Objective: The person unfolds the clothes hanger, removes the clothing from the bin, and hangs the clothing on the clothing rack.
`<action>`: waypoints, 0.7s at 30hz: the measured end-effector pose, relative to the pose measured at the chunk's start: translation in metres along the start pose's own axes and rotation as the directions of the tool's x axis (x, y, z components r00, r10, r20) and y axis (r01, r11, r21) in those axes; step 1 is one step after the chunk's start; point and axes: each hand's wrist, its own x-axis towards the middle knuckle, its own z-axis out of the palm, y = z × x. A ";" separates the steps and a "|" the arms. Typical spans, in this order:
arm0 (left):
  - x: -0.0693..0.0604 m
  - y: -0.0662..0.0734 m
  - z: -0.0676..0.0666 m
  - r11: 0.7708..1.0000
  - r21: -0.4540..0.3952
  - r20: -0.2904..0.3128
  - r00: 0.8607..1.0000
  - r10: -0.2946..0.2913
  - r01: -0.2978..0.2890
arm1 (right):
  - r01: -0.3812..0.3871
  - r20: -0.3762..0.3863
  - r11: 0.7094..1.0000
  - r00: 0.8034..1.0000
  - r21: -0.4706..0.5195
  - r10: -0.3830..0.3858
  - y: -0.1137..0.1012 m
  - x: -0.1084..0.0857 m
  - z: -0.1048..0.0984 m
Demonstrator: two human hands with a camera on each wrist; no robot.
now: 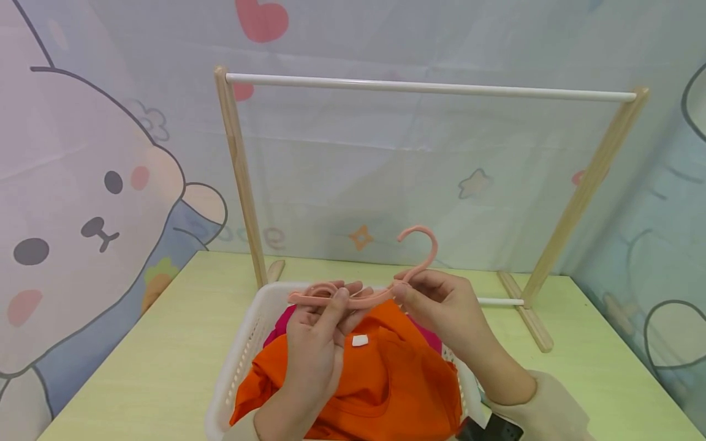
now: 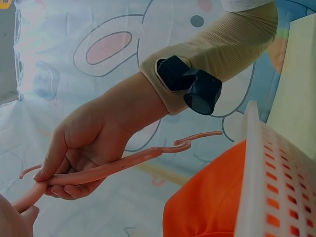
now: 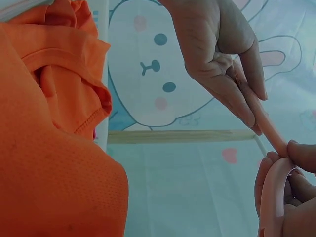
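Above a basket, both hands share a pale pink plastic clothes hanger (image 1: 364,301). My left hand (image 1: 320,340) pinches its bar, thumb on top and fingers behind it. At the neck, just under the hook, my right hand (image 1: 452,303) grips it between thumb and fingers. The hook curls upward and hangs on nothing. Beneath the hands lies an orange garment (image 1: 386,380) with a small white label at its neckline. The right wrist view shows the hanger (image 3: 270,131) running between the two hands; the far end of the bar is partly hidden by fingers.
The white perforated basket (image 1: 234,373) holds the orange garment and a magenta cloth (image 1: 282,324). Behind it stands a rack with a white rail (image 1: 430,89) and wooden side posts (image 1: 239,165) on a pale green table (image 1: 138,355). A cartoon-printed curtain surrounds the table.
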 end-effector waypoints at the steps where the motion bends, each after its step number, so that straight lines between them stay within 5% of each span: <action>1: 0.000 0.000 0.000 1.000 0.001 -0.002 1.000 -0.003 0.003 | 0.002 0.002 1.000 1.000 0.001 -0.002 0.000 0.000 -0.001; 12: 0.005 0.008 -0.012 0.997 0.080 -0.011 1.000 0.016 -0.015 | 0.016 0.008 1.000 1.000 -0.021 -0.016 -0.002 -0.003 -0.012; 21: 0.007 0.021 -0.020 0.961 0.266 0.016 0.996 -0.084 0.076 | 0.031 0.033 0.996 0.999 -0.085 -0.029 0.000 -0.005 -0.018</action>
